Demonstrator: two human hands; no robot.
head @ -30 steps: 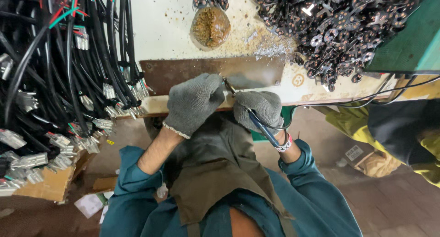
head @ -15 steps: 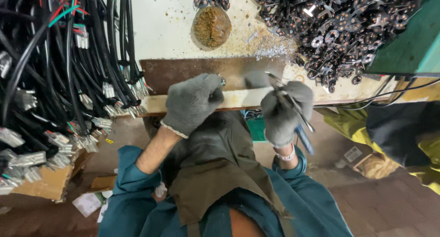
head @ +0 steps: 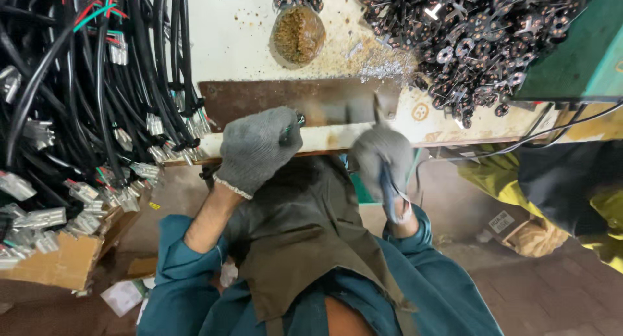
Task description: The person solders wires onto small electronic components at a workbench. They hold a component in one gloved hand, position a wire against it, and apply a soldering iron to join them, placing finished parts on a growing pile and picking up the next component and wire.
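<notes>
Landmark: a rusty plate point(head: 285, 102) is laid at the near edge of the tabletop point(head: 233, 37).
Left hand point(head: 258, 148): gloved, fingers curled together on a small part point(head: 290, 129), held at the plate's near edge.
Right hand point(head: 384, 159): gloved and blurred, clamped on pliers point(head: 389, 190), just right of the plate's near corner.
Wires point(head: 84, 102): black bundles with connectors are hung left of the plate.
Metal pieces point(head: 467, 37): heaped beyond the plate's right end.
Bowl point(head: 297, 35): brown filings are held, behind the plate.
</notes>
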